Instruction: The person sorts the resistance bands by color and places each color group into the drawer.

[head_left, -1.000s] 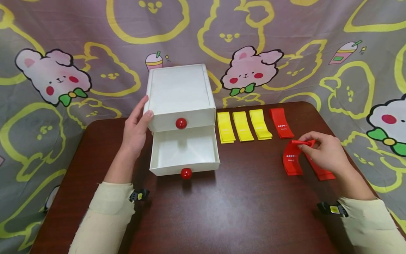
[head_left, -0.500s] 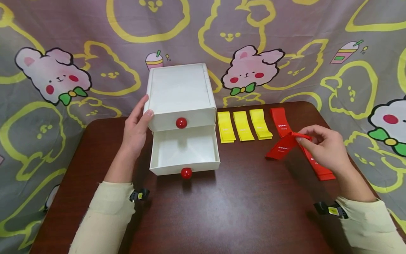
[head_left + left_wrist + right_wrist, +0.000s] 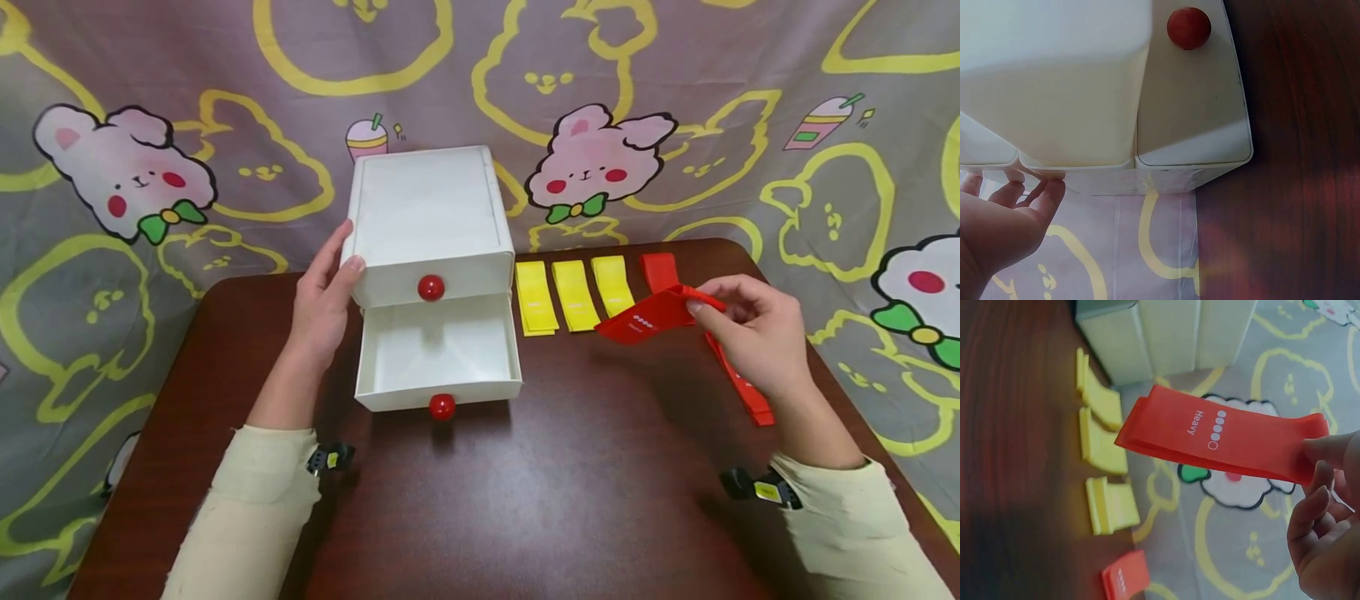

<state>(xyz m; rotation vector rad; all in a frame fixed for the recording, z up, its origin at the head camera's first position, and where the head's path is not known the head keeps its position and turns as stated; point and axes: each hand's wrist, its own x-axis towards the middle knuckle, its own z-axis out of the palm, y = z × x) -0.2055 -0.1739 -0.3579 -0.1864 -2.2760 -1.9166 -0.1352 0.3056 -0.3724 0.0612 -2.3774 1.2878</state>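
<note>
My right hand pinches a folded red resistance band by one end between thumb and fingers. Its free part stretches left above the table, and white dots and the word "Heavy" show on it in the right wrist view. My left hand rests against the left side of a white two-drawer box, with the thumb at the front corner. The lower drawer is pulled out and its inside shows bare; the upper drawer is closed. Both drawers have round red knobs.
Three folded yellow bands lie in a row right of the box. Behind the held band, another red band lies partly covered, and one more red band lies by my right hand. A patterned cloth hangs behind the dark table.
My right hand has lifted the red band and moved it slightly left and back; the band's free end has swung left and up towards the yellow bands. My left hand stays at the box.
</note>
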